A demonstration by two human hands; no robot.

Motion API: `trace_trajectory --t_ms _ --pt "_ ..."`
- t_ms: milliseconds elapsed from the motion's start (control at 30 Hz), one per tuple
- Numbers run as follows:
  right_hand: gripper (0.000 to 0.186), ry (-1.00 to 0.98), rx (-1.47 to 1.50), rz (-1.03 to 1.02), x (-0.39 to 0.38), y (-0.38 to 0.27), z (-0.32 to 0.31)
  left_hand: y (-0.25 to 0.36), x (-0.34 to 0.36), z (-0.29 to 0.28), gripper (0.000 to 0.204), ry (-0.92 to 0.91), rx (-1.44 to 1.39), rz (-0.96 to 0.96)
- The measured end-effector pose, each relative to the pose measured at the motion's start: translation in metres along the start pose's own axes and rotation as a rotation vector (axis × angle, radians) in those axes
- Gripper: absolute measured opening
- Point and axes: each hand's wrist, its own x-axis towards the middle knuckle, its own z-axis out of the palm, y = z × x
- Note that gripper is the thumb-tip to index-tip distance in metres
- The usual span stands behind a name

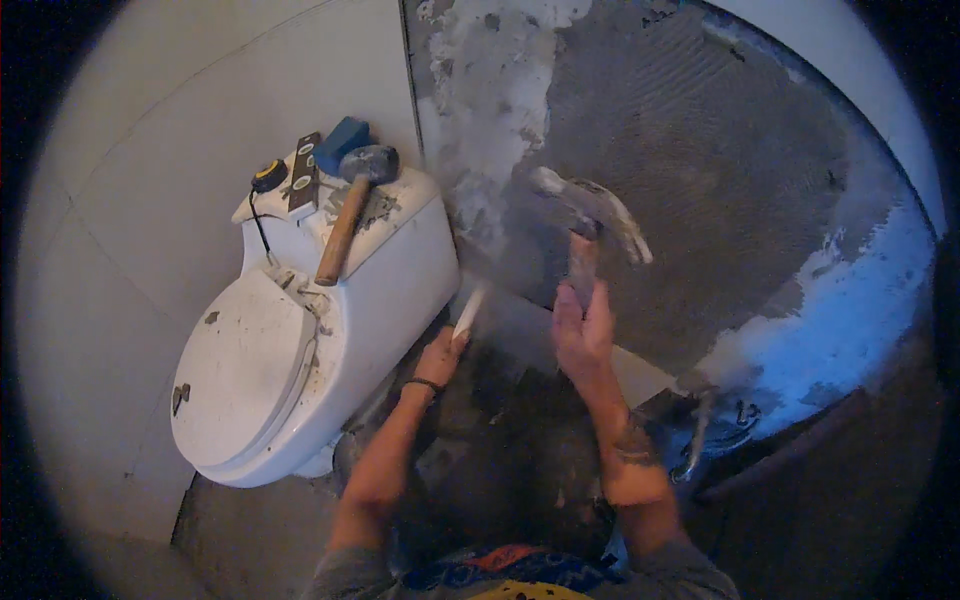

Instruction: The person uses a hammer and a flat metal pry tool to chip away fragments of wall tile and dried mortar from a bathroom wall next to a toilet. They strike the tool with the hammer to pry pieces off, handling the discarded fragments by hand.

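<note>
My right hand (588, 338) is closed around the wooden handle of a hammer (598, 215), its dusty head raised in front of the rough grey wall. My left hand (437, 362), lower and to the left, grips a pale, straight, chisel-like bar (468, 312). The bar's upper end points toward the base of the wall, where haze blurs its tip. Hammer and bar are apart. Just left of my left hand stands a white toilet (405, 245), its lid (245, 360) down and strewn with debris.
On the toilet tank lie a mallet (352, 205) with a wooden handle, a short level (303, 172), a blue block (343, 143) and a black-and-yellow tape measure (268, 176). Pale panels (150, 200) cover the left wall. A curved metal piece (700, 430) sits at lower right.
</note>
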Motion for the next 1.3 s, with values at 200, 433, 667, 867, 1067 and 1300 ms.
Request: trace_trajectory --t_ms 200,433,667,867,1067,1300 --pt "0.028 -0.013 0.018 0.151 -0.006 0.011 -0.013 0.004 0.031 0.010 0.037 0.228 -0.041 0.150" --pt "0.027 -0.031 -0.144 0.064 -0.014 0.051 -0.017 -0.016 0.066 0.038 0.043 0.131 -0.159 0.014" --pt "0.035 -0.082 -0.496 -0.400 -0.009 0.077 -0.005 -0.015 0.064 0.044 0.041 0.253 -0.202 0.055" --pt "0.039 -0.347 -0.637 0.178 0.002 0.115 0.030 -0.004 0.055 0.048 0.043 0.290 -0.246 0.181" --pt "0.037 -0.047 -0.514 -0.243 -0.011 0.090 0.037 -0.014 0.056 0.033 0.031 0.128 -0.226 -0.032" --pt "0.036 -0.380 -0.720 0.048 -0.006 0.122 0.048 -0.031 0.065 0.047 0.037 0.149 -0.181 0.199"
